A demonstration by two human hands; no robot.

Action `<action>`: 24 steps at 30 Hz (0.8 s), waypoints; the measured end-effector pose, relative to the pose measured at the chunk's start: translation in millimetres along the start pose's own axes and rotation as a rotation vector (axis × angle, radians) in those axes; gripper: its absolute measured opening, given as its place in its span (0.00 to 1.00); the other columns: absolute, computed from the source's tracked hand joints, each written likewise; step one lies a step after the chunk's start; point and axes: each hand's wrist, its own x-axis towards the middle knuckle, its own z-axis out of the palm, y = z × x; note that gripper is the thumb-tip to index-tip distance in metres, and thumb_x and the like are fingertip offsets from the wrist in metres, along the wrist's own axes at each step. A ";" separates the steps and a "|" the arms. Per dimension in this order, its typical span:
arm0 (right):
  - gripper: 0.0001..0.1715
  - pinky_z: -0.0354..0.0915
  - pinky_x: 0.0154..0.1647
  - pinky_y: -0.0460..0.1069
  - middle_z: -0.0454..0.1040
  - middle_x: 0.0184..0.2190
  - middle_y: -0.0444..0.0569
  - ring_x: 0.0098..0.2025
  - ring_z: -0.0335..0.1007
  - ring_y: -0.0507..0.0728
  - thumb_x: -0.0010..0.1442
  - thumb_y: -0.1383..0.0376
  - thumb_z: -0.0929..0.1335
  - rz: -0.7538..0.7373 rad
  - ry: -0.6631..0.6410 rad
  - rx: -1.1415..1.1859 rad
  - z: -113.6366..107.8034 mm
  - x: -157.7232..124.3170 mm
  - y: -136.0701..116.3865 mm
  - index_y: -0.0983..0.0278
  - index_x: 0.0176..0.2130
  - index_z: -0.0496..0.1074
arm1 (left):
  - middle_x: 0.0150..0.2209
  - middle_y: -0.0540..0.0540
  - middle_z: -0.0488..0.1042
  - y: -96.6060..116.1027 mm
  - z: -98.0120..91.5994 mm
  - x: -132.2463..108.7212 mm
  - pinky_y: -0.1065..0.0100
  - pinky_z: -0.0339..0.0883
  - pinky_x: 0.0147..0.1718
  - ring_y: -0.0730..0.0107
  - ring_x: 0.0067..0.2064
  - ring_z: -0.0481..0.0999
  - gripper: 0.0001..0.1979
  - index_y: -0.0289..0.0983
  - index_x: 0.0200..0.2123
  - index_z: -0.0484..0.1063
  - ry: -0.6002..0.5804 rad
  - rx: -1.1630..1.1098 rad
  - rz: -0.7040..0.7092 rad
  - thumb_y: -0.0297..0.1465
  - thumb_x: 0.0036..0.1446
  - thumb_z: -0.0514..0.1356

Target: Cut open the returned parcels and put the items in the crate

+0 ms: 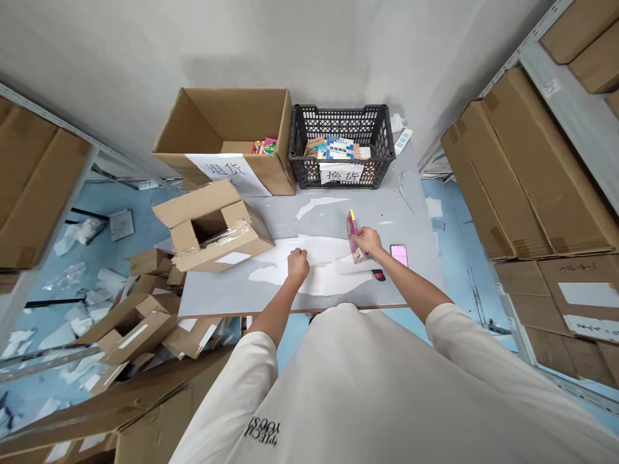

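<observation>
My right hand (370,240) is closed round the lower edge of a thin purple book (353,229) with a yellow end, holding it tilted up off the table. Crumpled white paper (322,265) lies torn and spread beneath both hands. With its fingers bent, my left hand (298,263) pinches or presses at this paper; the fingertips are partly hidden. To its left stands an opened cardboard box (227,235), flaps up and clear tape hanging at its mouth.
At the back stand a large cardboard box (169,138) and a black plastic crate (338,175), both with books inside and paper signs. A phone (399,254) lies right, near a small black-and-red object (378,275). Discarded boxes (140,338) litter the left floor; shelves of cartons flank the table.
</observation>
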 end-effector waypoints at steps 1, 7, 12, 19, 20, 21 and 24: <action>0.09 0.70 0.48 0.50 0.88 0.47 0.53 0.53 0.83 0.65 0.65 0.60 0.74 -0.020 -0.013 -0.039 13.1 -8.1 -8.8 0.58 0.44 0.85 | 0.58 0.28 0.77 -6.1 1.1 -6.0 0.46 0.69 0.61 0.39 0.63 0.75 0.22 0.35 0.58 0.80 0.000 -0.007 -0.016 0.23 0.62 0.58; 0.12 0.71 0.56 0.54 0.86 0.53 0.57 0.57 0.81 0.69 0.67 0.61 0.74 -0.085 -0.115 -0.067 95.8 -40.9 -52.4 0.59 0.50 0.82 | 0.74 0.30 0.68 -21.4 11.6 -32.0 0.30 0.55 0.71 0.33 0.79 0.56 0.23 0.39 0.59 0.80 0.137 -0.053 0.035 0.23 0.63 0.58; 0.11 0.72 0.54 0.51 0.86 0.54 0.53 0.57 0.81 0.64 0.71 0.63 0.70 0.047 -0.136 -0.012 117.4 -41.1 -44.4 0.59 0.50 0.81 | 0.64 0.32 0.77 -15.3 34.2 -31.7 0.46 0.68 0.67 0.45 0.66 0.76 0.25 0.36 0.66 0.75 -0.024 -0.244 0.139 0.25 0.69 0.55; 0.23 0.77 0.53 0.55 0.85 0.57 0.64 0.57 0.83 0.67 0.65 0.63 0.72 0.251 -0.141 0.077 102.6 -49.4 4.8 0.67 0.58 0.78 | 0.65 0.33 0.78 -6.7 61.5 -32.1 0.52 0.70 0.67 0.49 0.67 0.76 0.24 0.35 0.67 0.72 -0.154 -0.347 0.199 0.26 0.70 0.56; 0.24 0.77 0.54 0.56 0.85 0.56 0.64 0.56 0.84 0.67 0.65 0.63 0.71 0.256 -0.152 0.092 102.5 -51.1 7.7 0.67 0.59 0.78 | 0.65 0.32 0.78 -6.5 63.2 -31.7 0.51 0.70 0.66 0.49 0.67 0.76 0.25 0.35 0.68 0.71 -0.178 -0.335 0.195 0.27 0.70 0.56; 0.24 0.78 0.54 0.56 0.85 0.56 0.63 0.56 0.84 0.67 0.65 0.63 0.71 0.259 -0.159 0.105 102.8 -52.2 9.5 0.67 0.59 0.78 | 0.65 0.32 0.78 -6.5 64.6 -31.0 0.51 0.71 0.66 0.48 0.67 0.76 0.26 0.35 0.69 0.69 -0.206 -0.321 0.190 0.28 0.70 0.57; 0.24 0.78 0.55 0.58 0.85 0.56 0.62 0.56 0.84 0.67 0.65 0.63 0.69 0.277 -0.169 0.130 104.2 -52.2 11.4 0.66 0.58 0.78 | 0.66 0.30 0.77 -7.0 68.1 -29.3 0.51 0.70 0.66 0.46 0.68 0.76 0.29 0.34 0.71 0.66 -0.283 -0.282 0.200 0.30 0.69 0.58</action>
